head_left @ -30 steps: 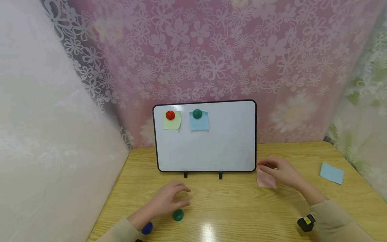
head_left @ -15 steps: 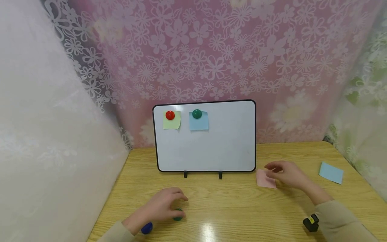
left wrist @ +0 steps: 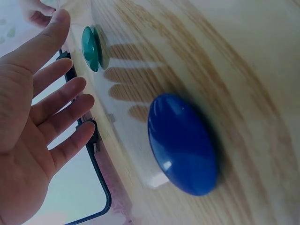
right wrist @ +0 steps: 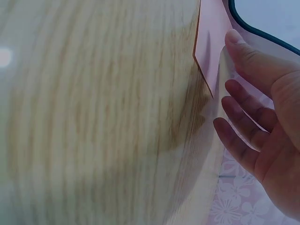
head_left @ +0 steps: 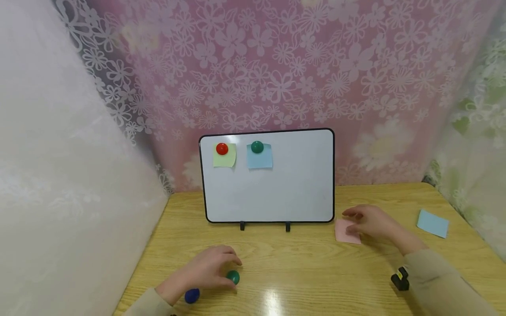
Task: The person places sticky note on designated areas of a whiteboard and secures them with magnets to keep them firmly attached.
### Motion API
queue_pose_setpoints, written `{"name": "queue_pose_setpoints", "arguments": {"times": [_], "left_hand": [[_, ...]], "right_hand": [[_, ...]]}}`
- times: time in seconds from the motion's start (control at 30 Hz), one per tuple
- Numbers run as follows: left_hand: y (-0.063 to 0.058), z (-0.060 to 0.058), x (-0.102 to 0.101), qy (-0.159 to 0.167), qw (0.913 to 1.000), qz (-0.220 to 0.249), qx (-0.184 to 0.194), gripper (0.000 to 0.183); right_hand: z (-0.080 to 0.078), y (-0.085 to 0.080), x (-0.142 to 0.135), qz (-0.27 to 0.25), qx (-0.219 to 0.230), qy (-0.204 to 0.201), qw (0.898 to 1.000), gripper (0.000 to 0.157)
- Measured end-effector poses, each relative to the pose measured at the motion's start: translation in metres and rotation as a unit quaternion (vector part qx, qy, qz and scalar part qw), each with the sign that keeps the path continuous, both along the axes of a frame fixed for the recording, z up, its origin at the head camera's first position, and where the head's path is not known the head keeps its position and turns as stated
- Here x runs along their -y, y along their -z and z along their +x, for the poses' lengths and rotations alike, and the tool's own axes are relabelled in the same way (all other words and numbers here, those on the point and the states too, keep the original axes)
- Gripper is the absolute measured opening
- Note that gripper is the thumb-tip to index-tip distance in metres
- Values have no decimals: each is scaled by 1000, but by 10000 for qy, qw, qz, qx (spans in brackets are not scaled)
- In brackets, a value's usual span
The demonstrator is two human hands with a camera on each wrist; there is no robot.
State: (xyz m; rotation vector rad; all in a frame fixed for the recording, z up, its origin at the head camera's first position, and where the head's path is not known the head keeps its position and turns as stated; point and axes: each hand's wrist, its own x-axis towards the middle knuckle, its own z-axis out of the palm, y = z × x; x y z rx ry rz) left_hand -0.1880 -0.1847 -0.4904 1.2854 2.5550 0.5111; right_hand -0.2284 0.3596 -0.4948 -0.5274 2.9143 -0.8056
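My left hand [head_left: 209, 268] hovers low over the table at the left front, fingers apart and holding nothing. Just by its thumb lies a green round magnet [head_left: 234, 277]; a blue one [head_left: 192, 296] lies beside the wrist. In the left wrist view the green magnet [left wrist: 90, 48] shows past the fingertips and the blue magnet [left wrist: 183, 145] close up. At the board's right corner, my right hand [head_left: 373, 224] is over a pink sticky note [head_left: 343, 232] lying on the table. The right wrist view shows spread, bent fingers, with the thumb near the pink note [right wrist: 213, 42]; contact is unclear.
A black-framed whiteboard [head_left: 300, 180] stands on two small black feet. A red magnet [head_left: 222, 149] sits on a green note [head_left: 224, 161], and a green magnet [head_left: 257, 147] on a blue note [head_left: 261, 162]. Another blue note [head_left: 432, 224] lies on the table at right.
My left hand has come slightly down and left, to the green magnet. The right hand has drawn back right from the pink note's far edge; the note lies in the same place.
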Motion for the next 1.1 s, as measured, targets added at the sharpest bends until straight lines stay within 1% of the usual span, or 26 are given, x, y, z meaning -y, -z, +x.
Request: {"name": "queue_pose_setpoints", "arguments": {"times": [0.13, 0.3, 0.57, 0.87, 1.1], "left_hand": [[-1, 0, 0, 79, 9999, -37, 64, 52], [-1, 0, 2, 105, 9999, -38, 111, 51], [0, -1, 3, 125, 9999, -73, -12, 51], [2, -1, 0, 191, 9998, -102, -30, 46], [2, 0, 0, 180, 9998, -47, 65, 44]], "right_hand": [[-6, -1, 3, -16, 73, -138, 9999, 51], [-11, -2, 5, -44, 114, -259, 9996, 47], [-18, 6, 5, -150, 3, -387, 9991, 36], [-23, 14, 9, -122, -6, -381, 9992, 31], [-22, 15, 9, -167, 212, -230, 9994, 38]]}}
